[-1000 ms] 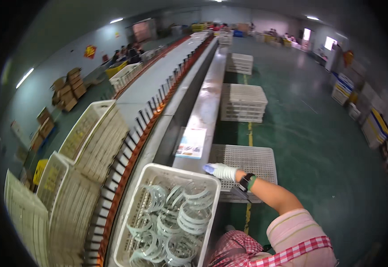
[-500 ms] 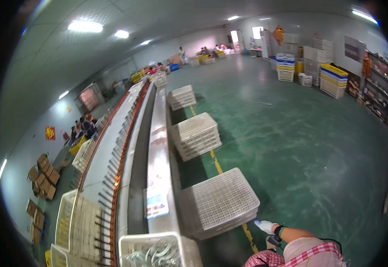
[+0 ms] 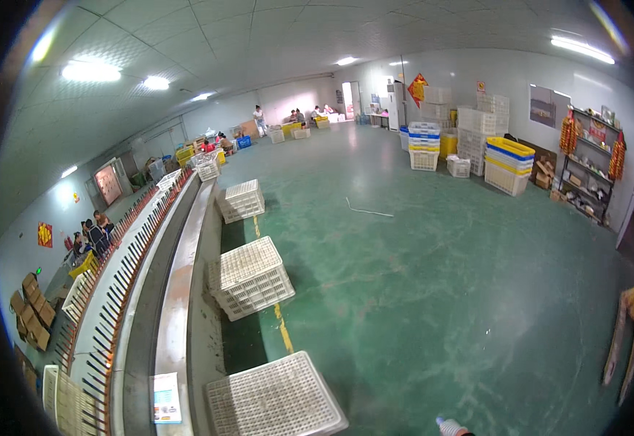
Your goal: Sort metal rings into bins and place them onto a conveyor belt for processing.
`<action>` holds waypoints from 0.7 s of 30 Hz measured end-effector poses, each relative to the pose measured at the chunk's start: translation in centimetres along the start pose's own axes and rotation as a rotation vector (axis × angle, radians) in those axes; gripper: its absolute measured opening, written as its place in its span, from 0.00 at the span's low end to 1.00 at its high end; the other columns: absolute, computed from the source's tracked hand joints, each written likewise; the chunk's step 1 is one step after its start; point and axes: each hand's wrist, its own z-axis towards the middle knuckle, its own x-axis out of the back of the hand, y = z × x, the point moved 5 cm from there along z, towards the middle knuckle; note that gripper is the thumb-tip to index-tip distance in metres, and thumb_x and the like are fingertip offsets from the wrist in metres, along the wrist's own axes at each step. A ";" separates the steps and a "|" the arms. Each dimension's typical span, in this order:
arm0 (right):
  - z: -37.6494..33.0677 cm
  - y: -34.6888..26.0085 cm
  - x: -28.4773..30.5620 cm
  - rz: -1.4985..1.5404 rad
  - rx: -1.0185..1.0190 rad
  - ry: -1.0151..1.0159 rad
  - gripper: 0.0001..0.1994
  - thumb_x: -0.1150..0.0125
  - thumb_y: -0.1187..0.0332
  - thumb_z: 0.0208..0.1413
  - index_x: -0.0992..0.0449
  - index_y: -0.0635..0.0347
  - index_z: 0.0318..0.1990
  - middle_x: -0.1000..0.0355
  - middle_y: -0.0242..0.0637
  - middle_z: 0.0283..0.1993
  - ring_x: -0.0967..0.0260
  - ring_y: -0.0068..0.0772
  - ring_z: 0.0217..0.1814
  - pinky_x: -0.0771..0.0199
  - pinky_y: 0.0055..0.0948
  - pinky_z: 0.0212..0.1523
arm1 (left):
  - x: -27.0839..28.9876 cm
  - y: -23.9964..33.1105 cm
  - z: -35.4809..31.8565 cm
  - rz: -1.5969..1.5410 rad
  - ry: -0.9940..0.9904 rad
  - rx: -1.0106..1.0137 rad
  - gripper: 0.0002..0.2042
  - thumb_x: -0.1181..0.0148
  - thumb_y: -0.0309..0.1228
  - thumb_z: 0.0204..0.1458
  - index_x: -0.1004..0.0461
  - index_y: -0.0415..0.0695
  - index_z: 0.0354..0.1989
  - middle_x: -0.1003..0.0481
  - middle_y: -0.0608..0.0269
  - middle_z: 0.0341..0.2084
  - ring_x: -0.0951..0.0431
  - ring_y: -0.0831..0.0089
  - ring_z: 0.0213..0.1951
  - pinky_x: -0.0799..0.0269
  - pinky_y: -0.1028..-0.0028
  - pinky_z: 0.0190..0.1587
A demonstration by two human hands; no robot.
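Only a small part of my right hand [image 3: 450,427] shows, at the lower edge. It wears a white glove with a bluish fingertip, and a dark band circles the wrist. Its visible fingers look stretched out, with nothing seen in them; the lower edge cuts off the rest. Nearest to it, apart and to the left, is a white perforated plastic crate [image 3: 273,398] on the floor. My left hand is out of view.
A long conveyor line [image 3: 106,312] with rows of dark pegs runs along the left, beside a metal ledge [image 3: 175,312] bearing a printed sheet [image 3: 165,398]. Crate stacks [image 3: 252,276] line its side. More stacked baskets [image 3: 509,167] and a shelf rack [image 3: 591,163] stand far right. People sit far off.
My view has swung up and to the right, so the conveyor and crates sit further left. My right hand and forearm have dropped mostly out of view; the bin of loose pieces is gone from sight.
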 end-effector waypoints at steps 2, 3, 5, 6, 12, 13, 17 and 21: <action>0.7 -2.1 3.5 0.056 0.194 0.187 0.32 0.68 0.44 0.58 0.36 0.67 0.54 0.36 0.55 0.53 0.43 0.54 0.59 0.43 0.42 0.58 | 0.5 -6.7 4.8 -0.041 -0.007 0.081 0.06 0.42 0.29 0.49 0.24 0.40 0.32 0.26 0.68 0.22 0.29 0.81 0.24 0.34 0.81 0.27; 0.9 -4.8 6.2 0.165 0.001 0.133 0.32 0.66 0.44 0.57 0.34 0.68 0.51 0.35 0.55 0.52 0.43 0.55 0.59 0.43 0.43 0.57 | 2.2 -12.2 6.7 0.284 0.021 -0.068 0.08 0.42 0.30 0.48 0.24 0.40 0.34 0.25 0.67 0.24 0.28 0.79 0.26 0.30 0.76 0.29; 2.5 -6.3 9.9 0.305 -0.248 0.116 0.32 0.64 0.44 0.56 0.30 0.68 0.47 0.33 0.56 0.50 0.43 0.56 0.59 0.41 0.44 0.54 | 2.1 -14.8 6.6 0.904 -0.027 -0.139 0.08 0.44 0.34 0.48 0.24 0.43 0.32 0.24 0.64 0.30 0.24 0.73 0.29 0.28 0.63 0.32; 4.2 -5.9 11.2 0.318 -0.251 0.132 0.32 0.64 0.44 0.56 0.30 0.68 0.47 0.33 0.56 0.50 0.43 0.56 0.59 0.41 0.44 0.54 | 0.9 -12.9 10.0 0.910 -0.036 -0.158 0.08 0.44 0.34 0.48 0.24 0.43 0.32 0.24 0.64 0.30 0.24 0.73 0.29 0.28 0.63 0.32; 17.5 6.0 14.4 0.023 0.008 0.316 0.26 0.63 0.49 0.58 0.27 0.66 0.41 0.32 0.55 0.48 0.38 0.59 0.51 0.36 0.46 0.47 | -4.4 2.2 29.1 0.580 -0.011 -0.087 0.09 0.48 0.34 0.51 0.26 0.43 0.33 0.25 0.64 0.28 0.26 0.73 0.28 0.30 0.67 0.31; 19.0 8.3 17.5 0.009 -0.004 0.284 0.25 0.62 0.50 0.58 0.27 0.65 0.41 0.32 0.54 0.47 0.37 0.57 0.51 0.36 0.45 0.46 | -5.6 4.9 32.8 0.527 -0.021 -0.077 0.09 0.49 0.34 0.52 0.27 0.43 0.33 0.25 0.64 0.28 0.26 0.73 0.28 0.30 0.67 0.31; 23.7 12.2 22.8 -0.010 -0.049 0.111 0.22 0.60 0.53 0.57 0.26 0.61 0.42 0.30 0.49 0.46 0.33 0.51 0.48 0.34 0.42 0.45 | -10.2 14.2 46.2 0.357 -0.057 0.014 0.10 0.52 0.35 0.54 0.28 0.43 0.34 0.27 0.64 0.26 0.27 0.73 0.28 0.31 0.70 0.31; 27.9 9.8 18.3 0.074 -0.089 -0.106 0.18 0.57 0.56 0.56 0.26 0.58 0.43 0.27 0.45 0.44 0.30 0.45 0.45 0.31 0.40 0.44 | -14.2 22.2 60.7 0.287 -0.086 0.151 0.10 0.55 0.35 0.57 0.30 0.42 0.35 0.28 0.64 0.25 0.29 0.73 0.28 0.32 0.72 0.31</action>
